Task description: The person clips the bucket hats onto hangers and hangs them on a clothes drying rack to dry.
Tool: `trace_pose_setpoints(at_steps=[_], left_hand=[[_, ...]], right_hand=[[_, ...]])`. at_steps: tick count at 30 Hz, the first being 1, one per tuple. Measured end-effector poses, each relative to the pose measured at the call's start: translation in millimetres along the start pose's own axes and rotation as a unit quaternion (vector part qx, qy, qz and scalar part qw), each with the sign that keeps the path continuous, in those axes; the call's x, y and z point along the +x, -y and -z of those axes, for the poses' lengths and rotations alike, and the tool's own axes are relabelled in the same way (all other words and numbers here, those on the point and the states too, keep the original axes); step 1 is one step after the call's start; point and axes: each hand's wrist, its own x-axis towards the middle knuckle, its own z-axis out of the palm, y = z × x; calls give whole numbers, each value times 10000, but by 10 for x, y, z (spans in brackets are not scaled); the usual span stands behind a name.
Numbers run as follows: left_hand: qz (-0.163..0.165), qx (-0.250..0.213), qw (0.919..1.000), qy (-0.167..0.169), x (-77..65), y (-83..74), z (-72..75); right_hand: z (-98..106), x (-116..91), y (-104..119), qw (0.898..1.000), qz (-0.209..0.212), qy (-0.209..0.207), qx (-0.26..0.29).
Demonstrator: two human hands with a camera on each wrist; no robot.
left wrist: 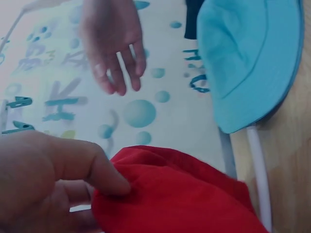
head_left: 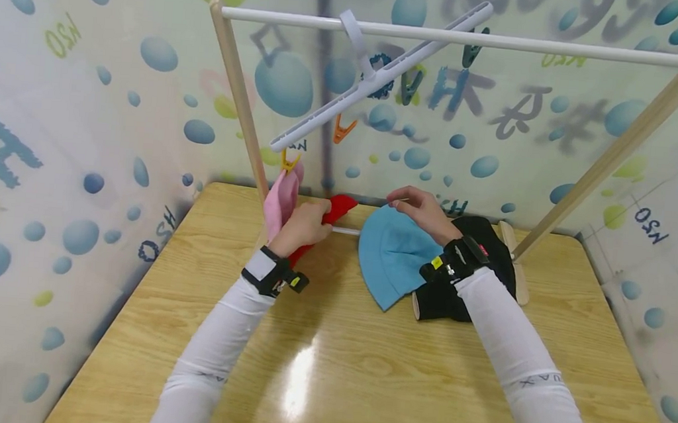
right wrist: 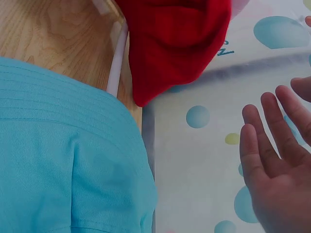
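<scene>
My left hand (head_left: 304, 225) pinches a red cloth hat (left wrist: 170, 189) between thumb and fingers, near the rack's left side. Part of the red hat is covered by that hand in the head view. With fingers loosely extended and nothing in them, my right hand (right wrist: 279, 165) hovers near the top of a light blue bucket hat (head_left: 398, 253). That blue hat leans over the rack's white lower bar (left wrist: 260, 174). Left of the left hand, a pink cloth item (head_left: 283, 197) hangs from a yellow clip (head_left: 289, 161).
A white hanger (head_left: 379, 78) hangs askew from the rack's top bar (head_left: 537, 45), carrying an orange clip (head_left: 342, 131) and dark green clips (head_left: 410, 87). Wooden posts (head_left: 625, 148) stand at both sides. Black cloth (head_left: 493, 260) lies right of the blue hat on the wooden table (head_left: 361, 386).
</scene>
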Motion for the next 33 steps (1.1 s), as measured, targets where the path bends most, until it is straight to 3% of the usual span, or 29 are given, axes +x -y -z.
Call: trace_pose_setpoints(at_steps=[5,12,23,33], left_hand=[[13,-211,9992,-340,-44,-1,92],[346,-508,9959,-669,-57,-26,150],[384,-835,9875,-1280,-92,131,234],[363,-1067,9781,-1750,-114,252,352]], right_hand=[[-3,18,-38,9999,63,-61,-101],[-59,-101,260,10000,61,2,-43],[-73,-99,286,10000,28,19,38],[-106,-11,461,9996,263,30,-87]])
